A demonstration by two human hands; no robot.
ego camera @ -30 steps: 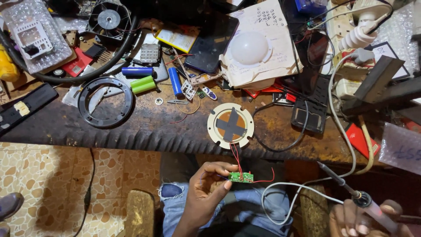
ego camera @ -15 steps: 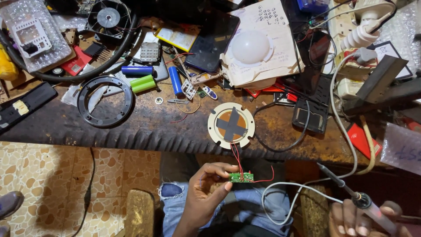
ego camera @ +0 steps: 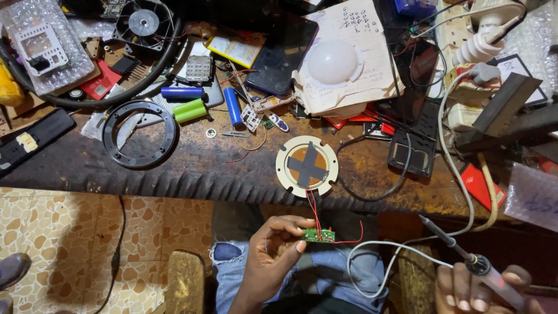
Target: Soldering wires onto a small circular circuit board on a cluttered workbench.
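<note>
Small green circuit board point(ego camera: 318, 235), long axis horizontal, below round white lamp plate point(ego camera: 307, 166): pinched by left hand point(ego camera: 273, 256); right hand point(ego camera: 482, 288) grasping soldering iron point(ego camera: 459, 253), tip pointing up-left toward board.

Both hands point(ego camera: 273, 250) point(ego camera: 482, 288) low, fingers curled

A cluttered worktop point(ego camera: 192, 168) is seen from above. A black ring point(ego camera: 139, 134) is laid near its front edge, with two green cylindrical cells point(ego camera: 190, 110) and two blue cells point(ego camera: 181, 92) just beside it. A black cooling fan point(ego camera: 143, 23) is placed at the back, partly encircled by a thick black hose point(ego camera: 87, 100). A white dome-shaped bulb cover point(ego camera: 332, 61) is rested on handwritten paper point(ego camera: 360, 35). A white power strip point(ego camera: 459, 35) is found at the right. Patterned floor tiles point(ego camera: 64, 238) are seen below.
</note>
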